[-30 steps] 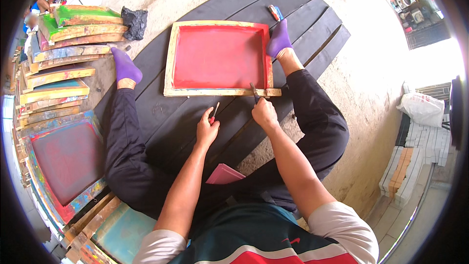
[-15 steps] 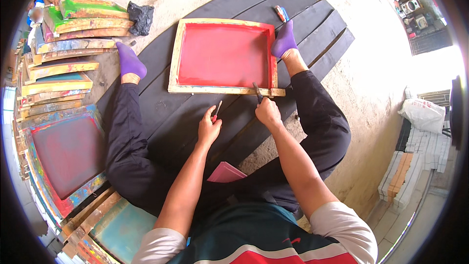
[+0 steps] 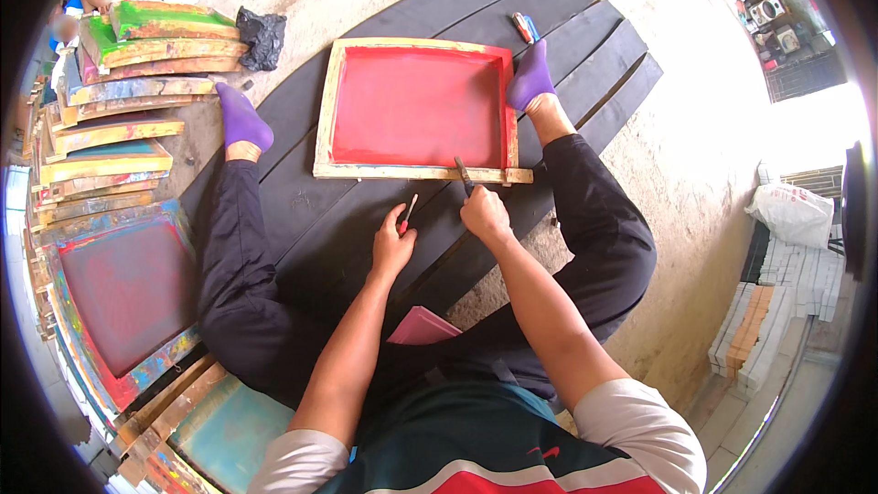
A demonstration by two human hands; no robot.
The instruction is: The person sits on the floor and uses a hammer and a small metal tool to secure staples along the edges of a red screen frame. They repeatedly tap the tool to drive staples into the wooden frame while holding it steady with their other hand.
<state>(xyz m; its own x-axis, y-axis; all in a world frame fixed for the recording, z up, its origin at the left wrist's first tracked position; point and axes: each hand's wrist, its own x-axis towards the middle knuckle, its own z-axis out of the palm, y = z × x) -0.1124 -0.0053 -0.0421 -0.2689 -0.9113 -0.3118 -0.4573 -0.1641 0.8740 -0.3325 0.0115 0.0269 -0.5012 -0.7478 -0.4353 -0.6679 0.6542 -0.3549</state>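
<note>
A wooden screen-printing frame point(image 3: 361, 171) with a red mesh lies on black planks between my purple-socked feet. My left hand point(image 3: 393, 245) is closed around a small screwdriver point(image 3: 412, 208) with a red handle, its tip pointing up and away, just short of the frame's near edge. In my right hand point(image 3: 486, 212) is a dark, narrow hand tool point(image 3: 463, 174); my fingers hide its grip, so its exact kind is unclear. The tool's head reaches over the near rail, right of the middle. My right foot point(image 3: 531, 78) rests against the frame's right side.
Paint-stained frames point(image 3: 137, 133) are stacked at the left, beside a black plastic bag point(image 3: 262, 37). A red-and-blue object point(image 3: 526, 27) lies beyond my right foot. A pink flat piece point(image 3: 423, 326) sits near my lap. White bundles point(image 3: 777, 270) stand at the right.
My right hand and its dark tool have moved left along the near rail, closer to my left hand. The left hand, still on the screwdriver, has dropped slightly toward me.
</note>
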